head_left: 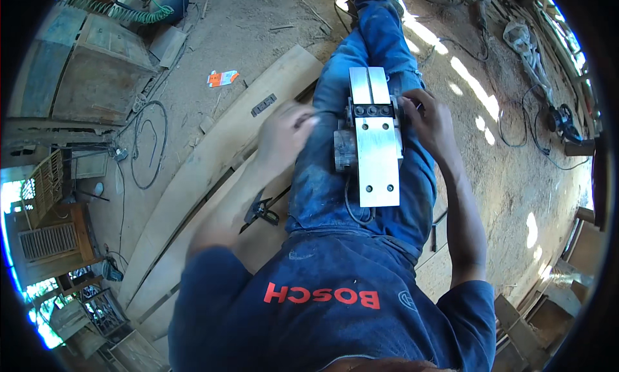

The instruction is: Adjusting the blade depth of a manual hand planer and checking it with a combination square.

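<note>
Bare aluminium shows on the sole plates of an electric hand planer (374, 140), which lies upside down along the person's lap on blue jeans (335, 185), near the middle of the view and a little toward 1 o'clock. Its two flat plates run lengthwise toward 12 o'clock, with the dark cutter drum and a row of bolts across the gap between them. A grey motor housing bulges from the planer's 9 o'clock side, and a dark cord loops out under its 6 o'clock end.

At 3 o'clock of the drum, the right hand (429, 124) rests against the planer's edge, fingers curled together at the drum end; what they pinch is too small to tell. At 9 o'clock of the planer, the left hand (284, 133) hovers just beside the housing, blurred, fingers bent inward; whether it grips anything I cannot tell.

Further out, toward 8 o'clock, long pale wooden boards (213, 172) lie under the person, slanting from 7 o'clock up to 12 o'clock. A black clamp (261, 211) sits on them near the left thigh. An orange and white packet (222, 78) lies on the sawdust floor toward 11 o'clock, and a green coiled hose (122, 12) curls at the far 11 o'clock rim. Black cables (145, 146) loop at 9 o'clock.
</note>
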A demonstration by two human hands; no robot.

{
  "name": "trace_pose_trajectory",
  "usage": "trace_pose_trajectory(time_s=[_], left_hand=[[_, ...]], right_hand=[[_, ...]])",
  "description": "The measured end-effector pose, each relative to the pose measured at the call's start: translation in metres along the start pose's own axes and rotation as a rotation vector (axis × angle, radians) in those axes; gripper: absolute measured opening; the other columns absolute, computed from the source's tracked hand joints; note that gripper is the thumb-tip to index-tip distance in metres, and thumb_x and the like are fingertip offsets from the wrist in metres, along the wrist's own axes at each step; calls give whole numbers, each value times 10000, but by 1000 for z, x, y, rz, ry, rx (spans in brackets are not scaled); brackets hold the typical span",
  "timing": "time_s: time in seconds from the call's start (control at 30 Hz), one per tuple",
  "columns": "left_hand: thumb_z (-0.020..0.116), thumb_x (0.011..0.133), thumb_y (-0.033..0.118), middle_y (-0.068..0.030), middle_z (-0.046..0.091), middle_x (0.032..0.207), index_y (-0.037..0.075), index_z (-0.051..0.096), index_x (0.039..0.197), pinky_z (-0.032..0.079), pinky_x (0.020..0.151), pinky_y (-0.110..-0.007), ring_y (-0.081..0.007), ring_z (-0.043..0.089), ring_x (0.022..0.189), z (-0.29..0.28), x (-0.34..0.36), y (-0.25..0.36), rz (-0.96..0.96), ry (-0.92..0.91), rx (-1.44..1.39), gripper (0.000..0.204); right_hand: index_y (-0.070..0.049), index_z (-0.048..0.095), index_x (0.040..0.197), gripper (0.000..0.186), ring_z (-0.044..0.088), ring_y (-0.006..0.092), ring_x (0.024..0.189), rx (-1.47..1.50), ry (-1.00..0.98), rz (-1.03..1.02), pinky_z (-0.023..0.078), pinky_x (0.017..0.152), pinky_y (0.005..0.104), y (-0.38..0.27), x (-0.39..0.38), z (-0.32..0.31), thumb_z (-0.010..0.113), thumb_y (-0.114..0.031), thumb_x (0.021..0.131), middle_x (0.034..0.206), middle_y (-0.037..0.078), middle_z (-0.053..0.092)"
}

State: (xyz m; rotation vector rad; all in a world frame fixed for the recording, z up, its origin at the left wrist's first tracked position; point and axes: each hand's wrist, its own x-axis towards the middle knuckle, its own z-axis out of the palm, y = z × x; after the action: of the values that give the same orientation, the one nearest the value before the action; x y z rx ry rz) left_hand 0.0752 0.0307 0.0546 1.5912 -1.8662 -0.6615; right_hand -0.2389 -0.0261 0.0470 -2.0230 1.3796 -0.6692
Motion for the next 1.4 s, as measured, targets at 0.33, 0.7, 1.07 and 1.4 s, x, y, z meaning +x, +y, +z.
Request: trace_pose_trajectory(time_s=[0.33, 0.7, 1.07, 1.4], left_hand=[[757, 916, 230, -206, 676, 1122, 11, 685, 1205, 550, 885, -485, -411, 665, 1022, 18, -189, -100, -739, -81, 301, 369], [749, 891, 172, -173, 680, 1081, 11, 663, 1187, 556, 861, -462, -370, 665, 938, 49, -175, -134, -525, 165, 585, 348], [685, 966, 81, -69, 643, 803, 14, 636, 1093, 477, 567, -255, -128, 590, 624, -26, -134, -91, -794, 277, -517, 152], [648, 1043, 166, -93, 663, 846, 23, 583, 1164, 507, 532, -227, -130, 632, 626, -17, -32, 82, -363, 301, -1223, 198]], right_hand=[[-1, 738, 1093, 211, 572, 169, 778, 311, 9, 93, 457, 691, 309, 23, -16, 9, 697, -197, 1026, 982, 100, 657], [-18, 711, 1189, 219, 547, 136, 818, 544, 52, 32, 448, 747, 282, 24, -32, 14, 689, -166, 1030, 996, 60, 647], [-36, 723, 1239, 351, 646, 139, 916, 573, 195, 202, 502, 748, 267, 21, -29, 6, 715, -315, 1027, 1073, 91, 723], [11, 717, 1254, 388, 578, 115, 783, 777, -33, -21, 440, 675, 245, -96, -24, -4, 697, -313, 1041, 982, 93, 717]])
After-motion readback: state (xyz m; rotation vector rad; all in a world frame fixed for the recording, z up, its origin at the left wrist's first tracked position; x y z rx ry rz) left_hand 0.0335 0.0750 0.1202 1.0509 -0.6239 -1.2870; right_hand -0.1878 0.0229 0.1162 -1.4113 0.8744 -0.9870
